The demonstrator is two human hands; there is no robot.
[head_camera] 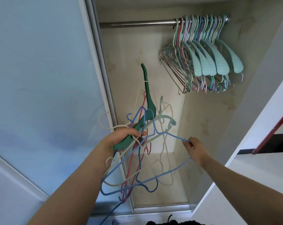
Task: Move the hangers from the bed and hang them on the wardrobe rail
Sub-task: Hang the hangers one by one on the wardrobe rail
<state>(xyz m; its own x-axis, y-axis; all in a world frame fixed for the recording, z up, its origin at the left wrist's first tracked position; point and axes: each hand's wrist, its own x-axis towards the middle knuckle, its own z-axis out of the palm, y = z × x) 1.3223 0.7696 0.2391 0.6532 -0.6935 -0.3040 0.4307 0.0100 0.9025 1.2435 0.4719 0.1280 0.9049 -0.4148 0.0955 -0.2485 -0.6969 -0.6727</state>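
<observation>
A tangled bunch of hangers (137, 143) is gripped in the left hand (121, 137) w/ fingers curled round it, while a blue wire hanger (153, 176) is pinched by the right hand (194, 148), prob. to free it for the wardrobe rail (137, 24), where other hangers (210, 54) are already hung at the right end.

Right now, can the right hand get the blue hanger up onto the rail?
Probably, but not straight away. The right hand pinches the blue hanger, which is tangled with the bunch the left hand grips. The rail has bare space left of the hung hangers, with nothing in between.
</observation>
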